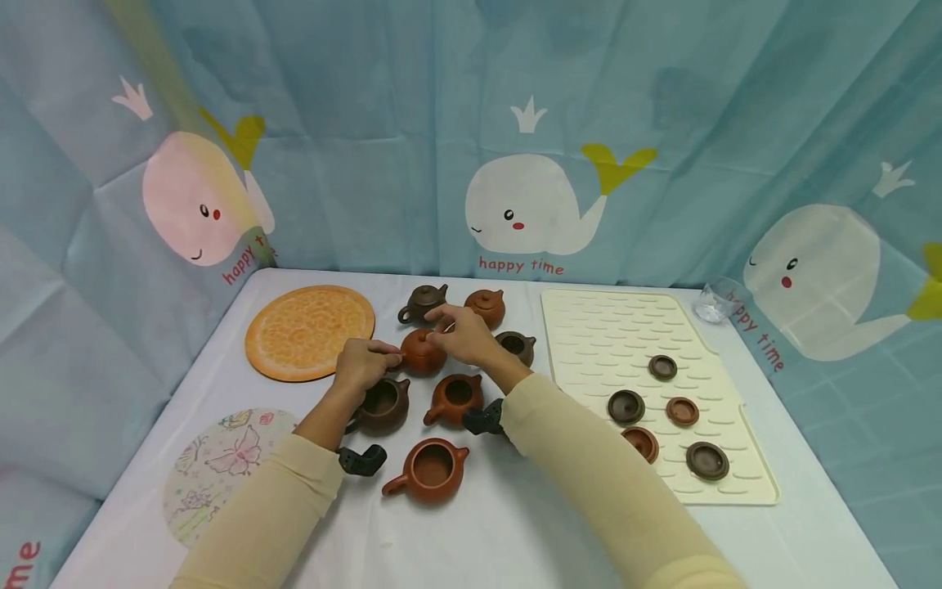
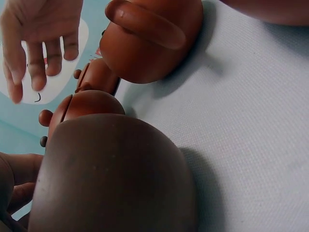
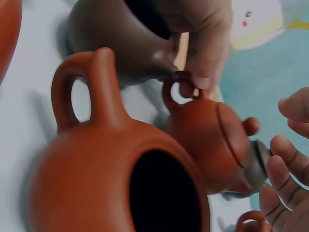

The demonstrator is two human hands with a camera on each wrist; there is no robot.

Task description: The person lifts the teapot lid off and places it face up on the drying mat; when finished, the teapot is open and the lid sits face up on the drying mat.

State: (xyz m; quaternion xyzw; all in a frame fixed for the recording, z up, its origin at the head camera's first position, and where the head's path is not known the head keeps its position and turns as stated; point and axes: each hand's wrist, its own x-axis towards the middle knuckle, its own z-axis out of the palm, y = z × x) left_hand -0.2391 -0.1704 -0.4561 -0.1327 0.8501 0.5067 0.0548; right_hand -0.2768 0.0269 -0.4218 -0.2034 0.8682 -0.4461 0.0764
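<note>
In the head view my left hand pinches the handle of a lidded reddish-brown teapot. The right wrist view shows those left fingers at the handle, and the lid sits on the pot. My right hand hovers just beside the lid knob; its loosely bent fingers hold nothing and stand apart from the knob. Close below are a lidless dark brown teapot and a lidless reddish teapot. Another lidless red teapot stands nearest me.
Behind stand a lidded dark teapot and a lidded orange-brown one, with a lidless dark pot to the right. Several lids lie on a cream mat, near a clear glass. Two round mats, tan and floral, lie left.
</note>
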